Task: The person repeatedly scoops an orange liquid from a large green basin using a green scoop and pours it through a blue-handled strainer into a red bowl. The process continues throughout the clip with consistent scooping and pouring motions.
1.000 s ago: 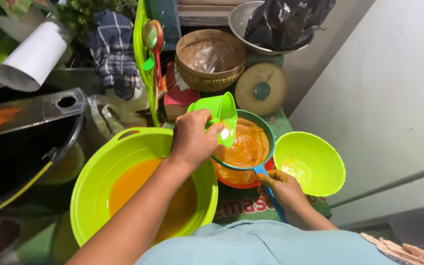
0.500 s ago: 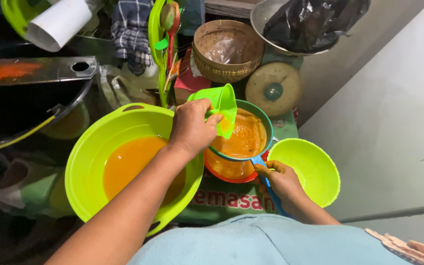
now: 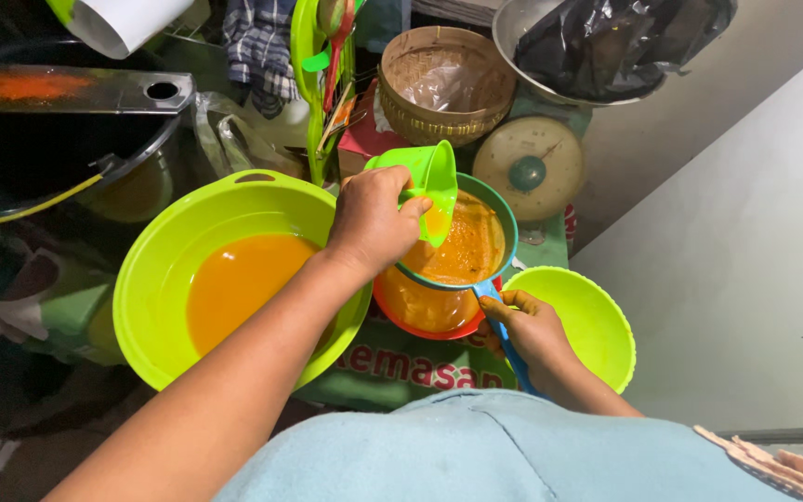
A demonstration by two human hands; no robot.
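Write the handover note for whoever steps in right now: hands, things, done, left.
Left hand: grips the green scoop, tipped spout-down over the strainer.
Right hand: holds the strainer's blue handle, keeping it above the red bowl.
Things: orange liquid sits in the strainer and in the red bowl under it; the big green basin on the left holds more. A small green bowl stands to the right, nothing visible inside.
Done: some liquid has reached the red bowl.
Left: the liquid in the basin is not yet strained.
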